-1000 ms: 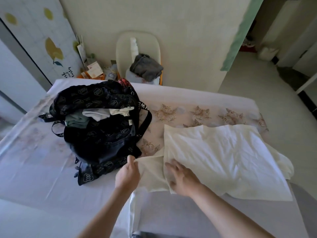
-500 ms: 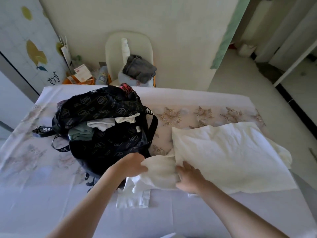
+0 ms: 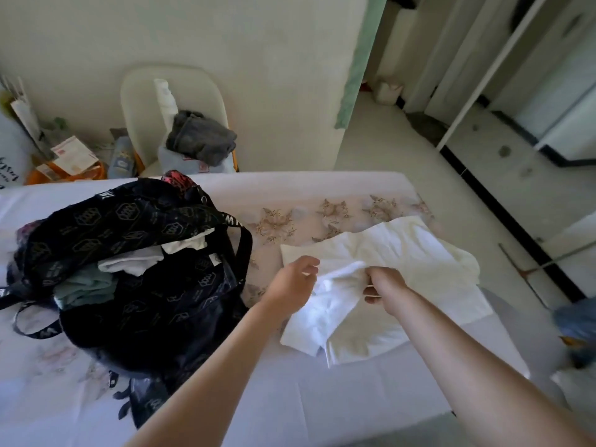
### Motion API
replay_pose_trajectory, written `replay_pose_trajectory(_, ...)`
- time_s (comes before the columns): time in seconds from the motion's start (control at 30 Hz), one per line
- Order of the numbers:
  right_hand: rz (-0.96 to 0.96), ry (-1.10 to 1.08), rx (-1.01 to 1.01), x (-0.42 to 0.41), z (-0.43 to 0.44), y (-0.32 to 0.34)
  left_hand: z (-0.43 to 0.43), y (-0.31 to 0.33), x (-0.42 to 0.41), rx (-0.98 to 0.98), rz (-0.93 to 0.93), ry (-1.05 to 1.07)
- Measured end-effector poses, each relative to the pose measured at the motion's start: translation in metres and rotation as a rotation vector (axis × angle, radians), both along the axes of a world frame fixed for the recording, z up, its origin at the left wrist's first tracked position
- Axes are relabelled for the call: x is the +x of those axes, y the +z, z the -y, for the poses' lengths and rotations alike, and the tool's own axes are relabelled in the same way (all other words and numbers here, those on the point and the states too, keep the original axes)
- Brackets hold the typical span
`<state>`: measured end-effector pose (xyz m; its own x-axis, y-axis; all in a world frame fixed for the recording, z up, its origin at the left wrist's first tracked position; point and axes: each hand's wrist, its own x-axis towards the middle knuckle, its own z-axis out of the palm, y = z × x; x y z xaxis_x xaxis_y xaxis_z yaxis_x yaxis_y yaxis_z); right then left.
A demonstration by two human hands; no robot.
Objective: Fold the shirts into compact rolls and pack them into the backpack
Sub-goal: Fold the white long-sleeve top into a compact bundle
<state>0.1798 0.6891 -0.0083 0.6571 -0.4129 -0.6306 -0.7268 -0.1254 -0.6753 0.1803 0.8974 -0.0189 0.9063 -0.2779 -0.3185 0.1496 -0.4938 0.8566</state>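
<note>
The white shirt (image 3: 403,285) is lying on the bed just to the right of the open backpack (image 3: 135,269). The right hand (image 3: 383,285) is pinching a raised fold of it; the left hand (image 3: 292,283) is gripping its near edge, fingers curled.

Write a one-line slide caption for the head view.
Both hands gather a white shirt beside the open, part-packed black backpack.
</note>
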Motion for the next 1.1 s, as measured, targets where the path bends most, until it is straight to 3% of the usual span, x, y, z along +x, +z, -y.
replay_pose_trajectory(0.13,-0.078,0.104,-0.255,-0.009,0.023,-0.037,-0.005,-0.043,-0.031,0.389,-0.046,-0.21)
replay_pose_trajectory(0.23,-0.196,0.155,-0.282,-0.026,0.021,-0.073,0.005,-0.066,-0.049,0.548,-0.066,-0.324)
replay_pose_trajectory(0.37,-0.291,0.083,-0.031,-0.045,-0.002,-0.078,0.018,-0.072,-0.05,0.516,-0.062,-0.117)
replay_pose_trajectory(0.47,-0.222,0.005,0.151,-0.04,-0.002,-0.084,0.028,-0.052,-0.038,0.447,-0.026,-0.054)
replay_pose_trajectory(0.63,-0.191,0.045,0.295,-0.002,0.039,-0.06,0.073,-0.004,-0.023,0.087,-0.337,-0.198)
replay_pose_trajectory(0.73,-0.199,0.437,-0.088,0.023,0.089,-0.036,0.092,-0.003,-0.015,0.147,-0.346,-0.254)
replay_pose_trajectory(0.83,-0.17,0.68,-0.57,0.043,0.148,-0.028,0.098,-0.025,-0.007,0.406,-0.084,-0.081)
replay_pose_trajectory(0.93,-0.064,0.879,-0.944,0.052,0.184,-0.043,0.097,-0.055,-0.012,0.626,0.1,-0.129)
replay_pose_trajectory(1.0,0.016,1.056,-1.063,0.052,0.189,-0.059,0.098,-0.072,-0.019,0.62,0.031,-0.144)
replay_pose_trajectory(1.1,0.157,1.223,-0.939,0.046,0.181,-0.078,0.102,-0.083,-0.023,0.572,-0.063,-0.075)
